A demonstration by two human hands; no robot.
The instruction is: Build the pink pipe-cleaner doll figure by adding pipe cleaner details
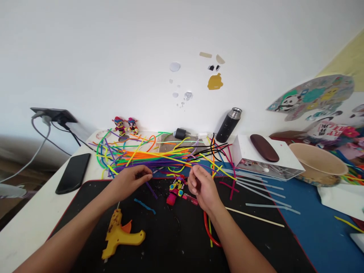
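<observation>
With its grip loosely curled and partly open, the left hand [127, 182] shows nothing held above a black mat [162, 248], while the right hand [204, 189] draws its fingers in toward the thumb; whether they pinch anything small cannot be told. Both forearms angle inward from the near side, the hands apart. Between them, nearer the right hand, a colorful pipe-cleaner figurine [178, 186] lies beside a pink strip [190, 199]. The moment appears to be one of handwork around the figurine, whose small parts would call for a light fingertip hold. A yellow glue gun [122, 238] rests near left; bundled pipe cleaners [156, 158] spread across the far side, with translucent glue sticks [265, 193] at right.
</observation>
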